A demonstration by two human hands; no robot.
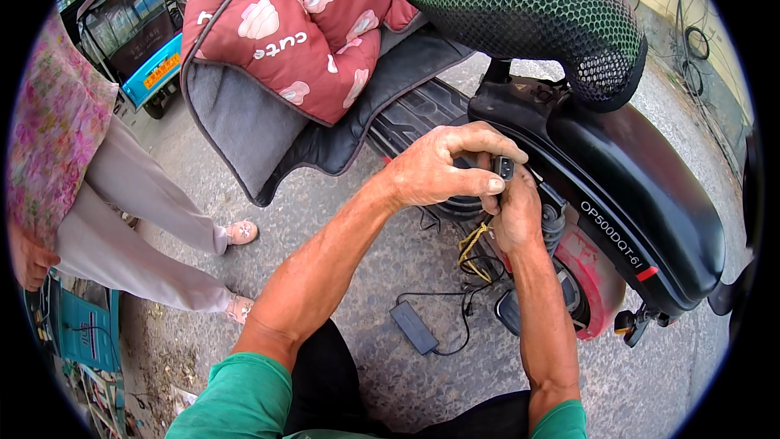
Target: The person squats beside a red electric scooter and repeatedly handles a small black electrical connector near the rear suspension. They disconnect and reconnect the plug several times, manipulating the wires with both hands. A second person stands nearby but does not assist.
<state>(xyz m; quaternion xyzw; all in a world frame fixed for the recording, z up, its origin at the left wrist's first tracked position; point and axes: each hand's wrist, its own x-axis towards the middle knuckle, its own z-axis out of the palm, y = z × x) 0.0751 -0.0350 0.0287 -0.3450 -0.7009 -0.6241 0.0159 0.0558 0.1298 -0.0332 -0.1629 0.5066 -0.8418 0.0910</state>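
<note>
Just beside the electric scooter's black side panel (pixel 601 219), both my hands meet around a small black electrical connector (pixel 504 167) with slots in its end face. My left hand (pixel 443 164) pinches it from the left between thumb and fingers. From below and behind, my right hand (pixel 518 215) closes around the connector's lower part; some of its fingers are hidden. On the ground below lies a black charger box (pixel 413 328), its black cable (pixel 466 301) looping up toward the scooter. A yellow cord (pixel 473 245) hangs under my hands.
The scooter's seat wears a green-black mesh cover (pixel 520 20). A red padded riding blanket (pixel 292 41) drapes over its front. At left stands a person in light trousers (pixel 146 211). Behind them is a blue three-wheeler (pixel 150 73); a teal machine (pixel 88 329) sits at lower left.
</note>
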